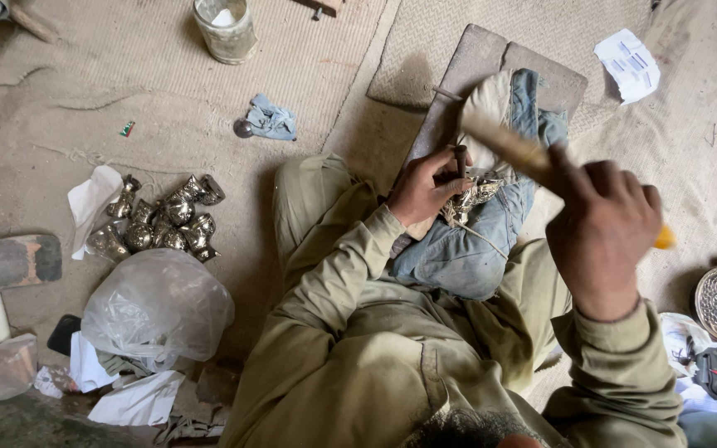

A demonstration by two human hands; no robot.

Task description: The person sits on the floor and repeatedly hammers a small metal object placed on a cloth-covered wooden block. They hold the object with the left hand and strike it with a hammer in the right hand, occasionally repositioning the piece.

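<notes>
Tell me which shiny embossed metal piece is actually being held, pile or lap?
The shiny embossed metal piece on the blue denim cloth in the lap, pinned by the left hand. The heap of similar metal pieces lies untouched on the floor.

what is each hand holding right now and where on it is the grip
The right hand grips a blurred wooden tool by its lower end. The left hand pinches a thin rod over a small metal piece on blue cloth.
</notes>
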